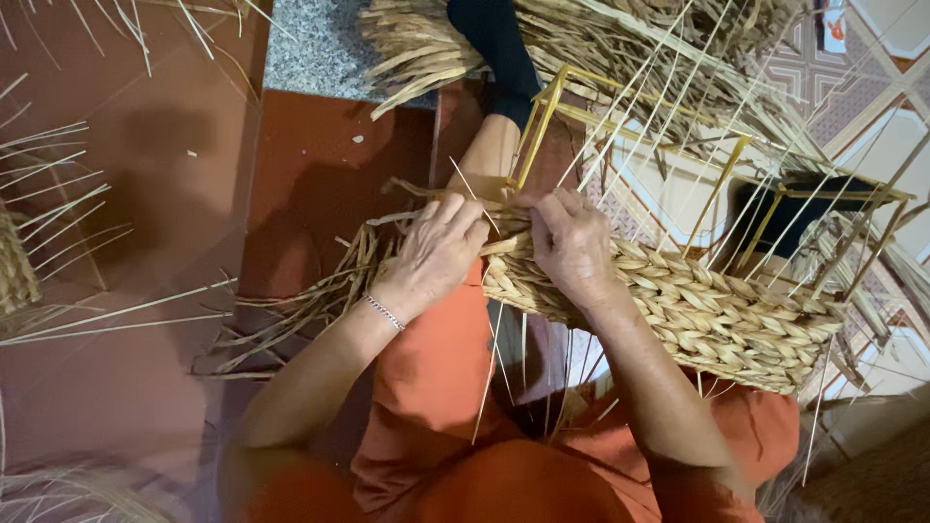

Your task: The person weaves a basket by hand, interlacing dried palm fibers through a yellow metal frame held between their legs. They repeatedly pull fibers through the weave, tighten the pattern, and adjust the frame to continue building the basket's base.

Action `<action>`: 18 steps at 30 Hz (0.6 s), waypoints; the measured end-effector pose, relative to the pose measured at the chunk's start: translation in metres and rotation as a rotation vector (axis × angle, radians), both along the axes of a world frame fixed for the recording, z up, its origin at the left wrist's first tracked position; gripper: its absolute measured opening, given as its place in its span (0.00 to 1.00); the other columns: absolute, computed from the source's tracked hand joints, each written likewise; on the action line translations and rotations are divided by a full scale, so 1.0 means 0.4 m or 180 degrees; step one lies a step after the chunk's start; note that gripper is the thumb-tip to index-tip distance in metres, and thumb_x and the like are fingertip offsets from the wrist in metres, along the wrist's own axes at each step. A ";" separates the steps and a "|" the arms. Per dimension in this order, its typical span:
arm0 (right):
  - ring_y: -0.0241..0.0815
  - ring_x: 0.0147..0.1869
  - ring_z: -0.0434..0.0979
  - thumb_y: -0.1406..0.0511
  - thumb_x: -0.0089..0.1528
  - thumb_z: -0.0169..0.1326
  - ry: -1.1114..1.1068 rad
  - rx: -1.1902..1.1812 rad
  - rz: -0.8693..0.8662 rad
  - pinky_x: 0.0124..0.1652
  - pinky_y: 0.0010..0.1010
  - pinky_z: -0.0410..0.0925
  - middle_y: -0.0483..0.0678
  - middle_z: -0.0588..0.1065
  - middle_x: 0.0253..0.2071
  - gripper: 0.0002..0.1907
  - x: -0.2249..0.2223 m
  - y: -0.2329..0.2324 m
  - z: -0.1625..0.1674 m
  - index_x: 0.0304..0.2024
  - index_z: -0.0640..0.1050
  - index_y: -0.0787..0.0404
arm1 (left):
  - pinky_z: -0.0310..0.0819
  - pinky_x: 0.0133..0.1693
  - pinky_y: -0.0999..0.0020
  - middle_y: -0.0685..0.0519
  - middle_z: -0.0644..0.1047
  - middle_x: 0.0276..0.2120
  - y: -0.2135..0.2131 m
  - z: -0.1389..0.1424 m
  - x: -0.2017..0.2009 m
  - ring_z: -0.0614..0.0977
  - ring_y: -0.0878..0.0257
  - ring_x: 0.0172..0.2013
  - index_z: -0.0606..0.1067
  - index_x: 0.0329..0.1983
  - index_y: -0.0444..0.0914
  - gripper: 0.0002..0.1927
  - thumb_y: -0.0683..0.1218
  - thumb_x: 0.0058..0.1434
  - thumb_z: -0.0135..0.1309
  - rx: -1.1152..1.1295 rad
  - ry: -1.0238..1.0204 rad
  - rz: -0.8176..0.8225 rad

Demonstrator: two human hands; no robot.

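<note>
Woven basket (697,315) on lap, left hand (436,254) and right hand (572,247) pinching its straw strands (494,244)

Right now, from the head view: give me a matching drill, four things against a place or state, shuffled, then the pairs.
Things:
1. left hand
2. right hand
3. yellow frame
4. bracelet

Places or states:
A. bare bars rising above the woven part
B. around the left wrist
C. fingers on the loose straw strands at the basket's end
D. pressed on the top edge of the woven basket

Pairs: 1-C, 2-D, 3-A, 4-B
</note>
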State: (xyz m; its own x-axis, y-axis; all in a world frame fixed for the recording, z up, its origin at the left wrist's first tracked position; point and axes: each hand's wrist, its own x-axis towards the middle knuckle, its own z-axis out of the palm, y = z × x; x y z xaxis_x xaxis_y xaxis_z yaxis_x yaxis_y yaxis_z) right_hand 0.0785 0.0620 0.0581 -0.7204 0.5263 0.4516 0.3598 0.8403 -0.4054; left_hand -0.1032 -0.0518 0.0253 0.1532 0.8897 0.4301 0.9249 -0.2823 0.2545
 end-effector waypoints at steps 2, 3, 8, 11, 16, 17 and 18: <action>0.54 0.36 0.77 0.79 0.56 0.57 -0.0072 0.0057 -0.0038 0.37 0.43 0.71 0.52 0.74 0.32 0.14 0.000 0.002 -0.001 0.43 0.79 0.61 | 0.70 0.52 0.59 0.50 0.71 0.47 0.000 0.000 -0.004 0.72 0.54 0.49 0.76 0.50 0.35 0.15 0.41 0.59 0.51 0.0016 -0.0066 -0.0008; 0.52 0.36 0.77 0.79 0.57 0.57 -0.0041 -0.0005 -0.0026 0.37 0.42 0.72 0.52 0.75 0.32 0.14 0.000 0.003 -0.002 0.43 0.79 0.61 | 0.69 0.50 0.59 0.50 0.70 0.46 0.004 -0.002 -0.006 0.72 0.54 0.48 0.77 0.51 0.35 0.17 0.40 0.59 0.51 0.0059 -0.0064 -0.0020; 0.51 0.37 0.78 0.79 0.56 0.57 0.0057 -0.0094 0.0009 0.37 0.41 0.72 0.51 0.75 0.32 0.14 0.004 0.006 -0.007 0.42 0.79 0.62 | 0.74 0.50 0.60 0.49 0.71 0.42 0.013 -0.038 -0.008 0.74 0.56 0.48 0.77 0.41 0.33 0.08 0.40 0.59 0.54 0.0058 0.0369 -0.0119; 0.52 0.35 0.78 0.78 0.57 0.58 0.0060 -0.0143 -0.0065 0.35 0.42 0.72 0.52 0.75 0.31 0.14 0.005 0.004 -0.008 0.42 0.80 0.60 | 0.77 0.49 0.60 0.48 0.74 0.39 -0.012 -0.080 0.001 0.77 0.56 0.46 0.76 0.36 0.35 0.03 0.40 0.61 0.55 -0.0392 -0.0134 -0.0072; 0.54 0.35 0.79 0.77 0.60 0.58 0.0091 -0.0257 -0.0102 0.35 0.42 0.72 0.52 0.75 0.31 0.12 0.004 0.001 -0.006 0.42 0.80 0.58 | 0.79 0.40 0.61 0.46 0.81 0.32 0.004 -0.139 -0.003 0.82 0.59 0.33 0.79 0.38 0.36 0.05 0.43 0.68 0.55 -0.1238 -0.2142 0.0357; 0.54 0.36 0.79 0.77 0.60 0.58 0.0108 -0.0294 -0.0116 0.35 0.42 0.72 0.52 0.75 0.31 0.11 0.003 0.001 -0.006 0.42 0.80 0.58 | 0.80 0.39 0.62 0.46 0.81 0.33 0.008 -0.143 -0.006 0.83 0.59 0.33 0.78 0.40 0.36 0.05 0.43 0.66 0.56 -0.1204 -0.2338 0.0545; 0.54 0.36 0.79 0.77 0.60 0.58 0.0145 -0.0287 -0.0101 0.36 0.42 0.72 0.52 0.75 0.32 0.11 0.002 0.001 -0.006 0.42 0.80 0.58 | 0.81 0.37 0.62 0.47 0.82 0.35 0.013 -0.144 -0.008 0.84 0.60 0.33 0.76 0.41 0.36 0.06 0.43 0.63 0.58 -0.1168 -0.2531 0.0735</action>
